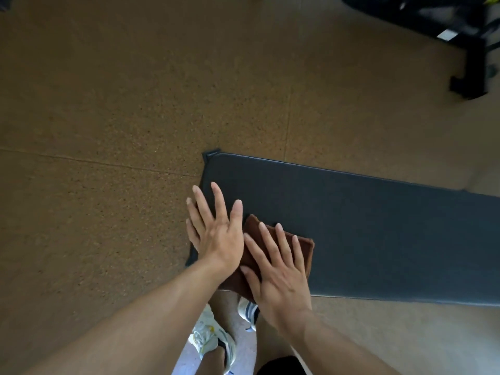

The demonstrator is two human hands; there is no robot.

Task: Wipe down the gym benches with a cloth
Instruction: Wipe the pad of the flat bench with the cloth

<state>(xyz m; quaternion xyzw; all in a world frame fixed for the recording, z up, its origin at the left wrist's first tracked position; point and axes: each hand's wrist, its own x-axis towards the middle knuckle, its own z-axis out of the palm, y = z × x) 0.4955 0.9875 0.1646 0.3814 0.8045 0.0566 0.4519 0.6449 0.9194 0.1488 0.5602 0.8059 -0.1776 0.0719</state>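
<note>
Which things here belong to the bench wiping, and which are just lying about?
Job:
- bench, dark padded top
- cloth, brown, folded, lying on the bench's near end
- left hand, flat on the bench, fingers straight
- right hand, flat on the cloth

Not part of it:
- black frame, on the floor at top right
- shoes, the person's own

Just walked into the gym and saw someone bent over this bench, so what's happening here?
A person is wiping down a dark padded bench with a folded brown cloth. The right hand lies flat on the cloth, fingers straight, pressing it onto the pad near the bench's end. The left hand is spread flat beside it, at the end of the pad, its heel over the cloth's edge. Both lie near the end corner; the long stretch of pad to the right is bare.
</note>
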